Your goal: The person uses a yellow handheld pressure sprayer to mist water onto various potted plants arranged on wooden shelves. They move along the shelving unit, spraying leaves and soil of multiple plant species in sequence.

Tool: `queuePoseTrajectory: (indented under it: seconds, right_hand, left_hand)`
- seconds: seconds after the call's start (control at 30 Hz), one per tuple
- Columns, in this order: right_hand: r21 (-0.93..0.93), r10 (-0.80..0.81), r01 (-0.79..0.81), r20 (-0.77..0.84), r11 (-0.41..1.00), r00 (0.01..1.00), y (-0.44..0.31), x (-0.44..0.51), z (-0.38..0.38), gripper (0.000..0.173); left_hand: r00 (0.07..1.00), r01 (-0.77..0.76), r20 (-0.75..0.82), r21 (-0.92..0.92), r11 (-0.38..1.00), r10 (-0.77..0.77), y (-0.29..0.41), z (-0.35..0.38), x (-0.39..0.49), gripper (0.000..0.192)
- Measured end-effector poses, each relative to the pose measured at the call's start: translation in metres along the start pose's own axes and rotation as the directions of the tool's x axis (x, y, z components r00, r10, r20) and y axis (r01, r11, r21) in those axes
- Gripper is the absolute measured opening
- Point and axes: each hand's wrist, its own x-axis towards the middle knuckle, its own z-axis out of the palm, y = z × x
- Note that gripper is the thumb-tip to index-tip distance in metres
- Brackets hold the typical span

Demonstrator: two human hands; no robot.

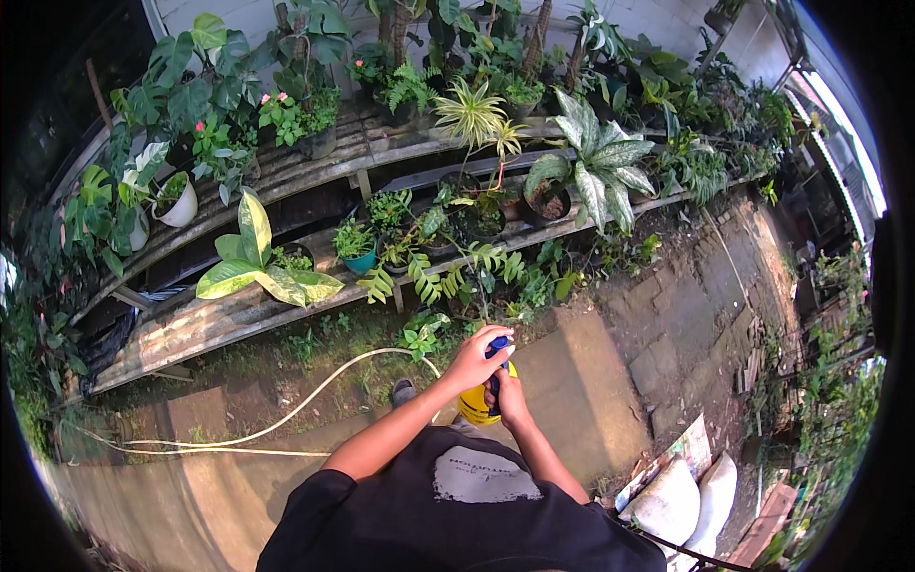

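Observation:
A yellow pressure sprayer with a dark blue top is held upright in front of my body. My left hand lies over the blue pump knob at its top, fingers curled onto it. Around the dark blue handle, just below, my right hand is closed. Potted plants on tiered benches stand beyond both hands, among them a fern-like plant and a small green plant in a teal pot. The sprayer's lower part is partly hidden by my hands and shirt.
A pale hose curves over the ground at the left. The lower wooden bench bears a broad-leaved variegated plant. A silvery-leaved plant stands further right. White sacks lie at the lower right beside a paved path.

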Motion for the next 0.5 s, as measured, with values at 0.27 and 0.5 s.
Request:
queuePoseTrajectory:
  seconds: [0.27,0.5]
  right_hand:
    - [-0.038,-0.047,0.046,-0.031,0.998,0.998,0.001,0.03,0.037,0.039]
    - [-0.116,0.08,-0.067,0.107,0.991,0.991,-0.012,0.051,0.06,0.036]
  left_hand:
    - [0.999,-0.025,0.033,0.075,0.997,0.022,-0.009,-0.042,0.01,0.032]
    - [0.996,0.062,-0.069,0.102,0.993,-0.055,-0.02,-0.077,0.01,0.029]
